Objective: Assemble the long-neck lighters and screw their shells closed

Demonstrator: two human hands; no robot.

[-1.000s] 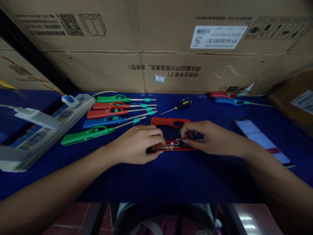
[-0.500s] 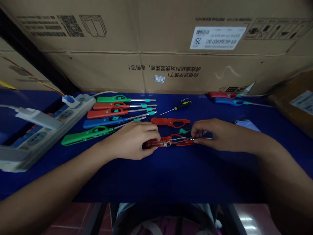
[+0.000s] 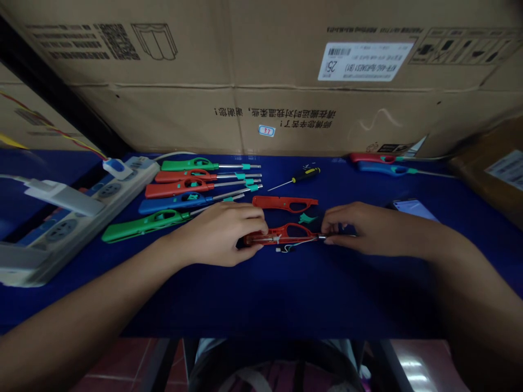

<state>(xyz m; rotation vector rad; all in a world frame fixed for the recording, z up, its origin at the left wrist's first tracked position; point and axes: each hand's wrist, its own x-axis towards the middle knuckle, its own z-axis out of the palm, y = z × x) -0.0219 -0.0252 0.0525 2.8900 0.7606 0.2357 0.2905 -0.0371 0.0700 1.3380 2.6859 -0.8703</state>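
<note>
An opened red lighter body (image 3: 286,236) lies on the blue table (image 3: 261,294) in front of me, with thin white wires (image 3: 291,246) hanging out of it. My left hand (image 3: 223,234) grips its left end. My right hand (image 3: 359,227) pinches the metal tube at its right end. Just behind it lie a separate red shell half (image 3: 285,203) and a small teal plastic piece (image 3: 305,219).
Several green, red and blue long-nosed lighters (image 3: 183,190) lie in a row at the left. A power strip (image 3: 73,212) sits at the far left. A small screwdriver (image 3: 296,177), two more lighters (image 3: 382,164), a phone (image 3: 412,208) and cardboard boxes (image 3: 261,76) lie behind.
My right hand slid right, from over the lighter's middle to its metal tube end. The lighter body shifted slightly farther from me, and its wires now hang out on the near side.
</note>
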